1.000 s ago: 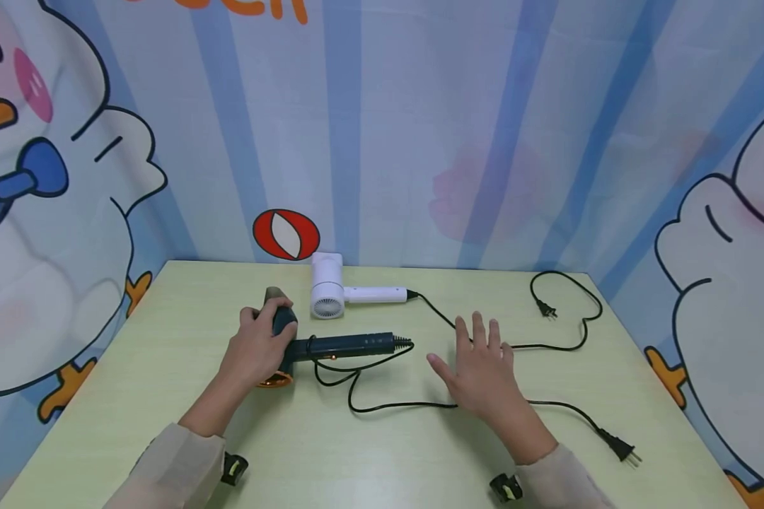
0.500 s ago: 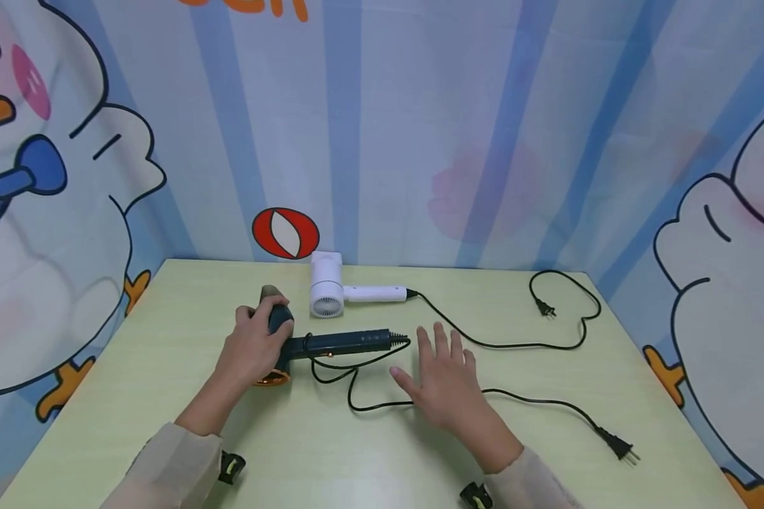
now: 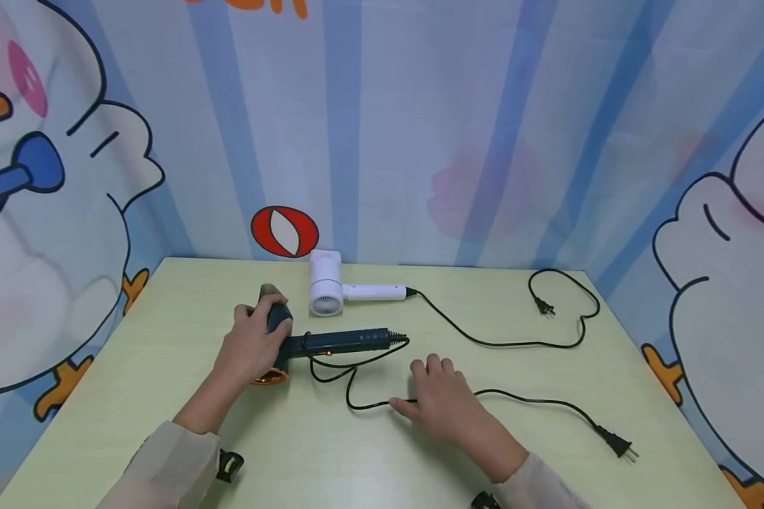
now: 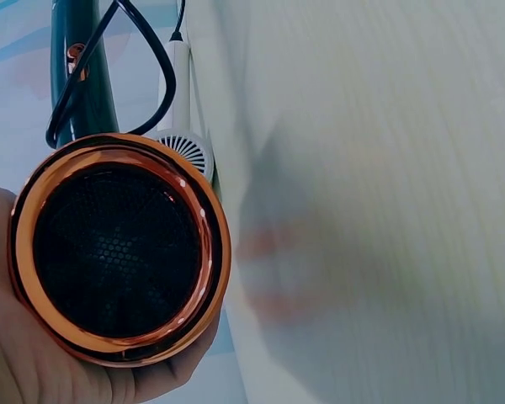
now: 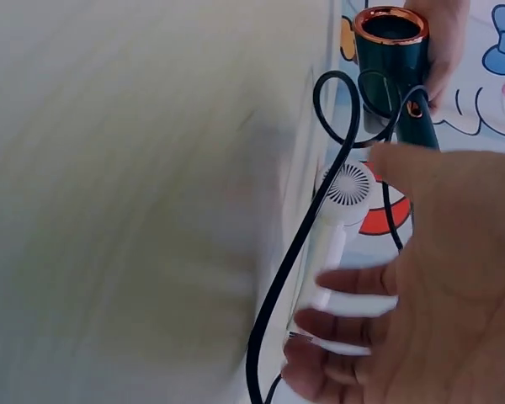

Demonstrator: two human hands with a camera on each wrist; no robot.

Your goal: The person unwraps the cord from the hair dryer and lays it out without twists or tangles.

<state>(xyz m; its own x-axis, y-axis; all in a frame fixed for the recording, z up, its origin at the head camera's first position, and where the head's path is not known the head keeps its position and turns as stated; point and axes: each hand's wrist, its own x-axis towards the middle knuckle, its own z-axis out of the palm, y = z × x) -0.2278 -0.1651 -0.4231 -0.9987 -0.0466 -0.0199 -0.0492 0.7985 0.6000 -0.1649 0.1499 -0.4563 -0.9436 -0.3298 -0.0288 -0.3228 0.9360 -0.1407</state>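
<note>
My left hand [image 3: 250, 343] grips the barrel of a dark green hair dryer [image 3: 344, 342], whose handle extends to the right. In the left wrist view, the dryer's copper-rimmed round end [image 4: 212, 269] faces the camera, its shadow cast on the table. The dryer's black cord [image 3: 366, 407] loops below the handle and runs right, passing behind my right hand [image 3: 444, 401]. That hand hovers low over the cord with fingers loosely bent. In the right wrist view, the cord [image 5: 279, 286] passes just beyond the bent fingertips, nothing between fingers and thumb.
Behind the green dryer lies a white hair dryer [image 3: 326, 286], its cord trailing right to a plug [image 3: 545, 307] near the back corner. The green dryer's plug [image 3: 615, 443] lies at the right. A cartoon-printed curtain [image 3: 395, 141] borders the pale table [image 3: 331, 459] behind and at both sides.
My right hand has moved left and toward me, down to the green dryer's cord, and its spread fingers have bent. The left hand keeps its grip, almost unmoved.
</note>
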